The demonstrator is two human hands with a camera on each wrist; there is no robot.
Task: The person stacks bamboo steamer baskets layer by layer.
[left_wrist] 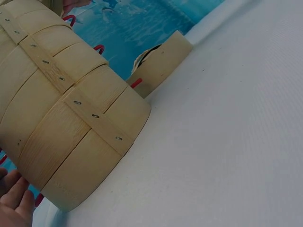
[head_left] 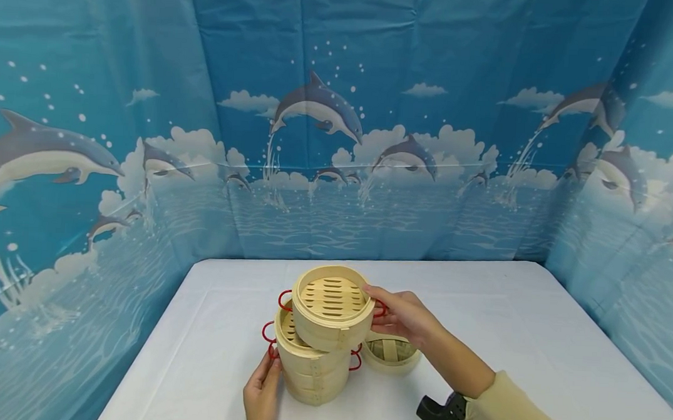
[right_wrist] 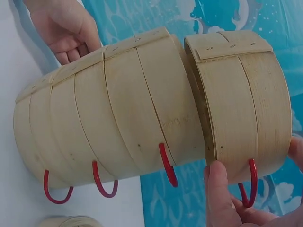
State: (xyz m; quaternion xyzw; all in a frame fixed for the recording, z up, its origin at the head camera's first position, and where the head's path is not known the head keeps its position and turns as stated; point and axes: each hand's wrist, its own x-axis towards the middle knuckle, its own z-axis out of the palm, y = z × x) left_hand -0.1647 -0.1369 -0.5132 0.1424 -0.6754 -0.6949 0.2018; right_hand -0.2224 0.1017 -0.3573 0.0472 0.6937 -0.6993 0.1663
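Note:
My right hand (head_left: 402, 316) grips a bamboo steamer basket (head_left: 332, 304) by its right side, thumb on the rim and fingers near a red handle (right_wrist: 252, 184). This basket, with its slatted base showing, sits off-centre above a stack of bamboo steamer baskets (head_left: 313, 375). A gap shows between them in the right wrist view; whether they touch at one edge, I cannot tell. Low on the stack's left side, my left hand (head_left: 262, 391) holds it with thumb and fingers beside a red handle. In the right wrist view, the left hand's fingers (right_wrist: 73, 53) look curled against the stack.
A round bamboo piece with a woven top (head_left: 391, 353), apparently a steamer lid, lies right of the stack, partly behind my right hand. All stand on a white-covered table (head_left: 195, 354). A blue dolphin-print curtain (head_left: 313, 221) rises behind and at both sides.

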